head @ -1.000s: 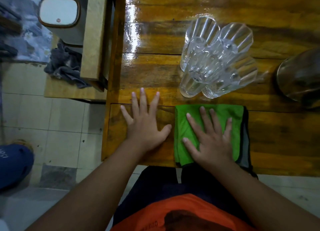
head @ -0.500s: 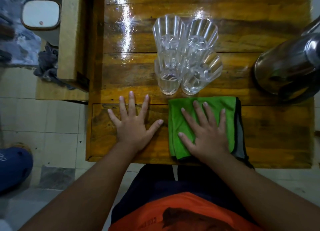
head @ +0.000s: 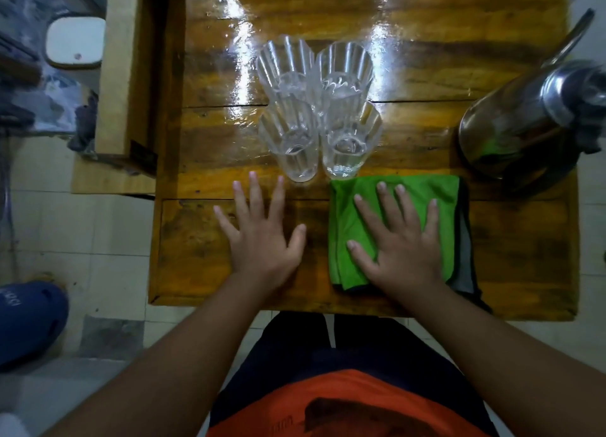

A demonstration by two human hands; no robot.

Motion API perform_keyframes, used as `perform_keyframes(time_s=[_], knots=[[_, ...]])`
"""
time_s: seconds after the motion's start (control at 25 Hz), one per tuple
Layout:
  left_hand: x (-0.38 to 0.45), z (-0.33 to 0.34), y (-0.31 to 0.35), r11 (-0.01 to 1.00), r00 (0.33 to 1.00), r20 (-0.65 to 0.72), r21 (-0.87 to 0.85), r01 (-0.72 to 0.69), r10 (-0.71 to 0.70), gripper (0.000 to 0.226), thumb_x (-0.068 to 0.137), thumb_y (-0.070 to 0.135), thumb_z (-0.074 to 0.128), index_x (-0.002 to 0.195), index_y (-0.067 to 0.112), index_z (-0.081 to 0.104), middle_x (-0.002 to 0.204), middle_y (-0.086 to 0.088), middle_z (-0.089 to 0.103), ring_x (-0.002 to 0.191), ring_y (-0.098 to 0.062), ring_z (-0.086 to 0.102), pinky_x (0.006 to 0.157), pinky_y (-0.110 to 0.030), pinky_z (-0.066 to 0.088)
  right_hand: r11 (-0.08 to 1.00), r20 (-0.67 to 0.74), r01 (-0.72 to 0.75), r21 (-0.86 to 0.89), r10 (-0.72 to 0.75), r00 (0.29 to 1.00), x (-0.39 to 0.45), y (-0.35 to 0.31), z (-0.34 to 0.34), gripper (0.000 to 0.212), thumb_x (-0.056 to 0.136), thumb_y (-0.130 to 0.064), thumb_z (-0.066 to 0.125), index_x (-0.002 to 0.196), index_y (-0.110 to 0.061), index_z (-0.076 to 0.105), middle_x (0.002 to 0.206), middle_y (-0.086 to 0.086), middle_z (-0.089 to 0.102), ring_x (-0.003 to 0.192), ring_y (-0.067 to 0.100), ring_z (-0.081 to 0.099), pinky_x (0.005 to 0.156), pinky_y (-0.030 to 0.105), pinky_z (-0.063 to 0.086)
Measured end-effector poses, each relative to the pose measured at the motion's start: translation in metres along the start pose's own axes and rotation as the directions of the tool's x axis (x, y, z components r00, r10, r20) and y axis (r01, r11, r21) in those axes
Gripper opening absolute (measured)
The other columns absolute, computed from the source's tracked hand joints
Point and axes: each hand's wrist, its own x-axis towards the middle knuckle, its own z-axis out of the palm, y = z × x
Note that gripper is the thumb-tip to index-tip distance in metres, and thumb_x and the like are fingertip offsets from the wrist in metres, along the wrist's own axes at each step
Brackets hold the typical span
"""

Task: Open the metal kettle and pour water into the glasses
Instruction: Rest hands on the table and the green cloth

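Several clear ribbed glasses [head: 316, 108] stand clustered together in the middle of the wooden table [head: 511, 256]. The metal kettle [head: 528, 122] sits at the table's right edge with its lid on, partly cut off by the frame. My left hand [head: 262, 236] lies flat on the bare wood just in front of the glasses, fingers spread, holding nothing. My right hand [head: 400, 240] rests flat with spread fingers on a folded green cloth [head: 439, 200], well left of the kettle.
A wooden bench or stool [head: 121, 85] stands close to the table's left side, with a white-lidded bin [head: 73, 43] behind it. A blue shoe [head: 26, 322] is on the tiled floor at lower left. The tabletop is glossy with glare.
The view has shifted right, bringing more of the kettle into frame. Both hands stay flat in the same places on the table and the cloth.
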Motion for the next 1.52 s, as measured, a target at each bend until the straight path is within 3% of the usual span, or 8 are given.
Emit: perform_keyframes(time_s=[0.12, 0.28, 0.56, 0.96, 1.28, 1.36, 1.44, 1.52], knots=[[-0.012, 0.023, 0.042, 0.999, 1.0, -0.009, -0.037, 0.026, -0.026, 0.079, 0.093, 0.065, 0.029, 0.157, 0.037, -0.008, 0.167, -0.003, -0.017, 0.151, -0.033, -0.022, 0.111, -0.072, -0.009, 1.0, 0.023, -0.019, 0.012, 0.019, 1.0, -0.009, 0.005, -0.002, 0.076, 0.09, -0.071, 0.032, 0.156, -0.041, 0.01, 0.169, 0.0, 0.002, 0.155, 0.026, 0.004, 0.116, 0.069, 0.002], [-0.013, 0.04, 0.04, 0.999, 0.995, -0.084, 0.013, 0.046, -0.045, 0.078, 0.092, 0.067, 0.03, 0.158, 0.036, 0.0, 0.168, -0.007, -0.004, 0.153, -0.038, -0.008, 0.111, -0.075, 0.0, 0.999, 0.037, -0.038, 0.021, 0.037, 0.999, -0.031, 0.018, 0.002, 0.075, 0.089, -0.071, 0.033, 0.155, -0.043, 0.012, 0.169, 0.001, 0.007, 0.155, 0.025, 0.004, 0.116, 0.069, 0.004], [-0.013, 0.041, 0.043, 0.997, 0.994, -0.108, 0.061, 0.043, -0.036, 0.084, 0.088, 0.075, 0.028, 0.158, 0.036, 0.001, 0.168, -0.008, -0.002, 0.153, -0.04, -0.001, 0.11, -0.075, 0.003, 0.984, -0.036, -0.15, 0.096, 0.154, 0.987, 0.048, 0.044, -0.018, 0.075, 0.088, -0.07, 0.034, 0.155, -0.043, 0.013, 0.169, 0.002, 0.008, 0.155, 0.025, 0.002, 0.117, 0.067, 0.004], [-0.013, 0.042, 0.042, 0.998, 0.991, -0.127, 0.059, 0.037, -0.03, 0.081, 0.089, 0.072, 0.028, 0.158, 0.036, 0.004, 0.169, -0.007, 0.0, 0.154, -0.037, -0.002, 0.11, -0.076, 0.002, 0.993, 0.016, -0.109, 0.041, 0.108, 0.994, -0.03, 0.05, 0.0, 0.076, 0.089, -0.068, 0.036, 0.156, -0.04, 0.014, 0.169, 0.003, 0.008, 0.155, 0.026, 0.004, 0.118, 0.066, 0.006], [-0.014, 0.043, 0.045, 0.998, 0.992, -0.128, 0.064, 0.02, -0.012, 0.071, 0.095, 0.063, 0.028, 0.158, 0.035, 0.01, 0.168, -0.004, 0.003, 0.154, -0.034, -0.001, 0.111, -0.075, -0.002, 0.996, 0.013, -0.08, 0.031, 0.079, 0.997, -0.015, 0.08, -0.009, 0.075, 0.089, -0.07, 0.031, 0.156, -0.041, 0.011, 0.169, 0.002, 0.006, 0.155, 0.025, 0.003, 0.118, 0.066, 0.005], [-0.023, 0.042, 0.057, 0.997, 0.984, -0.159, 0.03, -0.077, 0.081, 0.068, 0.096, 0.054, 0.034, 0.158, 0.029, 0.02, 0.167, -0.005, 0.012, 0.154, -0.031, 0.007, 0.115, -0.07, 0.002, 0.996, 0.016, -0.089, 0.017, 0.089, 0.996, -0.041, 0.085, -0.003, 0.076, 0.09, -0.07, 0.032, 0.156, -0.04, 0.012, 0.169, 0.003, 0.007, 0.155, 0.025, 0.005, 0.118, 0.066, 0.005], [-0.035, 0.046, 0.089, 0.953, 0.936, -0.185, 0.022, -0.302, 0.3, 0.065, 0.094, 0.048, 0.043, 0.155, 0.026, 0.031, 0.165, -0.004, 0.024, 0.153, -0.028, 0.019, 0.119, -0.062, 0.009, 0.996, 0.027, -0.09, 0.011, 0.089, 0.996, -0.059, 0.092, 0.002, 0.076, 0.089, -0.069, 0.035, 0.156, -0.04, 0.013, 0.169, 0.003, 0.009, 0.155, 0.026, 0.006, 0.118, 0.066, 0.004], [-0.03, 0.053, 0.125, 0.931, 0.913, -0.191, 0.008, -0.365, 0.36, 0.065, 0.095, 0.047, 0.043, 0.155, 0.028, 0.031, 0.165, -0.003, 0.025, 0.153, -0.027, 0.018, 0.119, -0.06, 0.011, 0.997, 0.021, -0.08, 0.021, 0.08, 0.997, -0.064, 0.098, 0.003, 0.076, 0.089, -0.069, 0.038, 0.156, -0.04, 0.016, 0.169, 0.002, 0.01, 0.155, 0.025, 0.007, 0.118, 0.066, 0.004]])
